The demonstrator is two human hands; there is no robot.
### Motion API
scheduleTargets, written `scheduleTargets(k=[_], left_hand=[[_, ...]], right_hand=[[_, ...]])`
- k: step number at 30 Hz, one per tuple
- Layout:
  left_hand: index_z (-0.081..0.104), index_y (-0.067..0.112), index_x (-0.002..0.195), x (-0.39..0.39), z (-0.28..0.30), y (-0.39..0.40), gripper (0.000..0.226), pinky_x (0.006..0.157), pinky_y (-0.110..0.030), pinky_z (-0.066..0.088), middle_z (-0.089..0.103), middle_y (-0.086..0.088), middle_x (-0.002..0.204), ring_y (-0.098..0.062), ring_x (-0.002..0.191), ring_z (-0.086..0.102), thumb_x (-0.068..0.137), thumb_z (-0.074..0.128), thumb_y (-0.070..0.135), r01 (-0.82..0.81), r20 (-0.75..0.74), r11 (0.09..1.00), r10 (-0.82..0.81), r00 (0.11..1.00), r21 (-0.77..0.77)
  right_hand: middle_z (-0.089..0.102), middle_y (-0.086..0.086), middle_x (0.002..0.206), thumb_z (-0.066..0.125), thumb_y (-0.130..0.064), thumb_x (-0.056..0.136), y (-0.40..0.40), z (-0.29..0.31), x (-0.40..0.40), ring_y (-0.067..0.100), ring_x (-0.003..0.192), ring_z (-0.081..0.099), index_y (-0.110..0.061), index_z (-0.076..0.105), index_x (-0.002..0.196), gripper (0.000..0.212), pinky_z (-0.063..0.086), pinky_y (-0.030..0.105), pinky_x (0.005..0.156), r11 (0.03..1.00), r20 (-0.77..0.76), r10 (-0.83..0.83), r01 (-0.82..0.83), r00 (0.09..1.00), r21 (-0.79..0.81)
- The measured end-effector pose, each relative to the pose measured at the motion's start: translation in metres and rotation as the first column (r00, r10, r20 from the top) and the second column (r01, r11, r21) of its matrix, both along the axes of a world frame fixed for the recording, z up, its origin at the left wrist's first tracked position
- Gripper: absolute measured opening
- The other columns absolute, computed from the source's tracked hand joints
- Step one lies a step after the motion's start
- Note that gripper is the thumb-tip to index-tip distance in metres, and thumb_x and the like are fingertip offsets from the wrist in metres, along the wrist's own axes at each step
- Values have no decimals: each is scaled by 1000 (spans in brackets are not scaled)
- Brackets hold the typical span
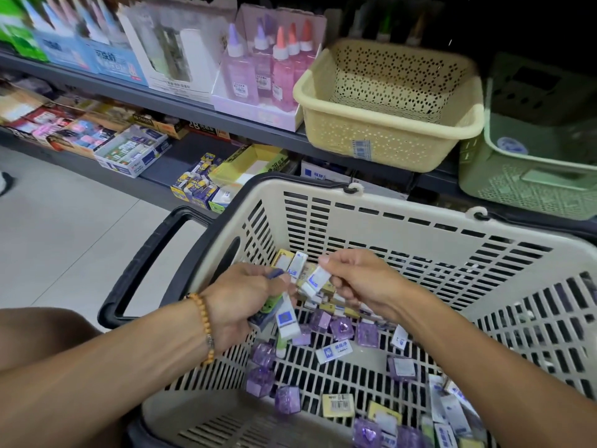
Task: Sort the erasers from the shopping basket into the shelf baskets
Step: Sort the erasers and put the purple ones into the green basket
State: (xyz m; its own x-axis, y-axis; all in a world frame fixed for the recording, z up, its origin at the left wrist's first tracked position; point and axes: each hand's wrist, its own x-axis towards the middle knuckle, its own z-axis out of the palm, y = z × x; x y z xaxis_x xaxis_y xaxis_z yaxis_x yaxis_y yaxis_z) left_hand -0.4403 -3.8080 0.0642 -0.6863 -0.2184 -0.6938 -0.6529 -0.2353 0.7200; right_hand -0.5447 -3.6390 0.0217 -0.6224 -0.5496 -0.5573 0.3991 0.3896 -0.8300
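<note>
Your right hand [358,286] pinches one white eraser [316,281] between thumb and curled fingers [324,260], raised over the middle of the shopping basket [403,221]; your left hand [240,302], a beaded bracelet [203,321] on its wrist, has its fingers curled round a bunch of erasers [286,321], white ones with blue labels and a green one among them; both forearms reach in from the near edge, the hands just beside each other; below them the basket's slotted floor carries loose erasers [332,352], white, yellow and clear purple blocks, scattered toward the near right corner; its black handle [145,263] lies folded down on the left; on the shelf beyond, a cream perforated basket [387,124] stands beside a green basket [529,176], and what they hold cannot be told from here.
</note>
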Motion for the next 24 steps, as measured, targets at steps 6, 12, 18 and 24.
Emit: scheduleTargets(k=[6,12,18,24], left_hand=[[65,-3,102,-6,0,-1,14,47,-27,52,68,-21,95,-24,71,61,94,59,7,-122,-75,991,118,990,-58],[65,-1,100,-10,2,0,11,48,-26,50,67,-17,90,-20,66,61,94,58,4,-141,-118,987,132,984,-75],[64,-1,103,-15,1,5,13,65,-32,50,64,-17,92,-26,76,57,93,60,7,-157,-169,982,138,976,-101],[67,1,100,-14,1,12,10,54,-24,48,63,-9,78,-15,59,56,93,60,4,-171,-201,977,144,969,-124]], right_hand=[[63,2,63,60,-22,97,-13,-28,-4,7,38,44,-9,66,85,19,35,20,39,961,-176,-112,152,978,231],[72,11,94,50,-12,100,-17,-23,1,15,61,68,-10,57,106,9,52,25,53,981,-108,-145,157,984,113],[75,8,87,72,-47,82,-7,11,23,17,70,71,-17,76,90,32,53,21,57,985,-55,160,-163,986,-55],[75,15,83,56,-16,99,7,19,22,22,66,71,-9,62,100,9,55,22,53,995,25,77,-75,997,-71]])
